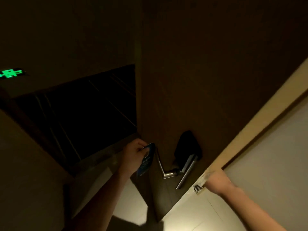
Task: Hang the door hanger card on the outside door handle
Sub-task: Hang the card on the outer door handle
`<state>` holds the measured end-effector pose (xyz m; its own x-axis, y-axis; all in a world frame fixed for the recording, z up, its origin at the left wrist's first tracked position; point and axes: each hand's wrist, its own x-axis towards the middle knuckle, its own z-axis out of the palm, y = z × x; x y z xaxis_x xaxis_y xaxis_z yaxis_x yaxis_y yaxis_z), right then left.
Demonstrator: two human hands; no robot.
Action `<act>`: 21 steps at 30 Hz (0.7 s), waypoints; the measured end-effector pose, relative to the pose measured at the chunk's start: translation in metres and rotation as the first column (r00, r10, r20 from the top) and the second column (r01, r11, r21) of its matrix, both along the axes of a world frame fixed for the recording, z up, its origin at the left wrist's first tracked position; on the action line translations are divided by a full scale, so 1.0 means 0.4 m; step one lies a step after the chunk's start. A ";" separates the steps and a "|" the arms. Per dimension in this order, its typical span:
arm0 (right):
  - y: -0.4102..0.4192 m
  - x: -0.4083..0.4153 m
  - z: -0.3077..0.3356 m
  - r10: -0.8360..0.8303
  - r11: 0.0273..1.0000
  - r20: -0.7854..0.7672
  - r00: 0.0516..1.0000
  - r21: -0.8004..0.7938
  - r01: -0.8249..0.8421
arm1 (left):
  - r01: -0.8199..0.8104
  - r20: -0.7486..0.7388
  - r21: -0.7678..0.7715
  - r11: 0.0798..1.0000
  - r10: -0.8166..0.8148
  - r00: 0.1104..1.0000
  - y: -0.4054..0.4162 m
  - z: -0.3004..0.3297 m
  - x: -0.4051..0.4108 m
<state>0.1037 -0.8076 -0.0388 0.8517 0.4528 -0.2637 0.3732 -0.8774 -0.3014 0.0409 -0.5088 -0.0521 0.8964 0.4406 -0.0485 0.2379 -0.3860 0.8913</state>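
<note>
One hand matters here: the left hand (135, 151) pinches the top of the blue door hanger card (145, 160), fingers closed on its edge by the round cut-out, card hanging long axis downward. Just right of it lies the free tip of the lever door handle (164, 169), not yet threaded. The right hand (216, 182) grips the door's edge (233, 144), fingers hidden.

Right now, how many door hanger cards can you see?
1. The door hanger card is pinched in the left hand, held just left of the lever handle and not yet over it. The scene is dark, so others could be hidden.
</note>
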 end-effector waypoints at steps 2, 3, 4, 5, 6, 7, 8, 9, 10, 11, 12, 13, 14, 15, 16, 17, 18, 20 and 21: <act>-0.046 0.001 -0.004 0.097 0.994 0.071 0.993 0.049 -0.101 | 0.037 0.001 -0.016 0.999 -0.037 0.999 -0.028 0.005 0.018; -0.067 0.011 -0.013 0.140 0.987 0.115 0.983 0.058 -0.148 | 0.059 0.004 -0.037 0.998 -0.059 0.998 -0.041 0.009 0.026; -0.097 0.011 -0.011 0.148 0.987 0.123 0.981 0.046 -0.154 | 0.093 0.009 -0.053 0.994 -0.093 0.996 -0.062 0.011 0.037; -0.120 0.014 -0.014 0.111 0.991 0.117 0.987 0.058 -0.118 | 0.117 0.011 -0.064 0.991 -0.117 0.993 -0.077 0.014 0.046; -0.132 0.018 -0.016 0.070 0.991 0.091 0.993 0.107 -0.080 | 0.129 0.013 -0.072 0.989 -0.129 0.992 -0.086 0.015 0.051; -0.159 0.010 -0.012 0.033 0.987 0.042 0.999 0.154 -0.039 | 0.145 0.017 -0.074 0.987 -0.144 0.989 -0.107 0.019 0.061; -0.181 0.006 -0.013 0.005 0.978 0.015 1.000 0.210 -0.008 | 0.154 0.023 -0.079 0.985 -0.153 0.988 -0.124 0.021 0.074; -0.189 0.000 -0.010 -0.020 0.956 -0.021 1.000 0.293 0.025 | 0.152 0.025 -0.074 0.986 -0.150 0.988 -0.130 0.022 0.079; -0.197 -0.006 -0.010 -0.057 0.918 -0.062 0.996 0.389 0.077 | 0.158 0.027 -0.058 0.986 -0.156 0.987 -0.140 0.024 0.090; -0.204 -0.013 -0.008 -0.094 0.878 -0.095 0.991 0.461 0.128 | 0.164 0.025 -0.036 0.986 -0.163 0.986 -0.150 0.027 0.101; -0.204 -0.022 -0.009 -0.136 0.841 -0.096 0.986 0.515 0.166 | 0.161 0.026 -0.021 0.987 -0.161 0.987 -0.155 0.028 0.108; -0.206 -0.026 -0.009 -0.186 0.810 -0.079 0.979 0.553 0.198 | 0.154 0.031 -0.011 0.988 -0.154 0.988 -0.168 0.030 0.121; -0.205 -0.026 -0.004 -0.235 0.785 -0.056 0.971 0.578 0.223 | 0.143 0.038 -0.009 0.990 -0.142 0.989 -0.178 0.031 0.131; -0.207 -0.021 0.000 -0.281 0.760 -0.032 0.959 0.603 0.243 | 0.127 0.048 -0.006 0.992 -0.126 0.991 -0.191 0.035 0.146; -0.211 -0.013 0.003 -0.319 0.738 -0.009 0.948 0.625 0.254 | 0.112 0.054 0.007 0.994 -0.112 0.992 -0.203 0.036 0.159; -0.215 -0.002 0.008 -0.349 0.726 0.011 0.937 0.635 0.263 | 0.100 0.058 0.022 0.995 -0.101 0.993 -0.213 0.038 0.175; -0.218 0.008 0.012 -0.361 0.720 0.018 0.932 0.640 0.267 | 0.095 0.060 0.031 0.995 -0.096 0.994 -0.218 0.038 0.187; -0.242 0.031 0.011 -0.374 0.718 0.023 0.927 0.640 0.274 | 0.097 0.058 0.044 0.994 -0.100 0.993 -0.237 0.041 0.220; -0.255 0.040 0.013 -0.380 0.718 0.030 0.924 0.640 0.275 | 0.099 0.055 0.053 0.994 -0.102 0.993 -0.247 0.041 0.238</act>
